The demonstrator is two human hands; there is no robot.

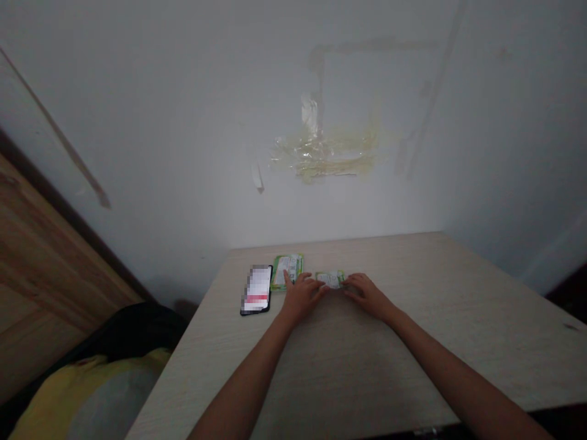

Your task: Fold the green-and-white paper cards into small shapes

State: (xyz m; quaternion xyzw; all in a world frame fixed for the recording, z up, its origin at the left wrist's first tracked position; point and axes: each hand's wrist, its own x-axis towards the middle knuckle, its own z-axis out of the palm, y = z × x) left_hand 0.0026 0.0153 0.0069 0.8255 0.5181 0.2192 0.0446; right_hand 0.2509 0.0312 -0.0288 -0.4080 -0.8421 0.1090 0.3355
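Small green-and-white printed paper packet (330, 279) lies flat on the pale wood-grain table (413, 342), long axis left-right, between both hands. Left hand (301, 297) fingers lie loosely spread at the packet's left end; right hand (367, 294) fingers flat at its right end; a pinch is too small to tell. Both equally near. Larger green packet (287, 271) just left of it, black phone (257, 289) further left.

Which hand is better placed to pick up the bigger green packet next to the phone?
Left, I'd judge. The left hand already has a finger on the bigger green packet beside the phone; the right hand sits beyond the small packet.
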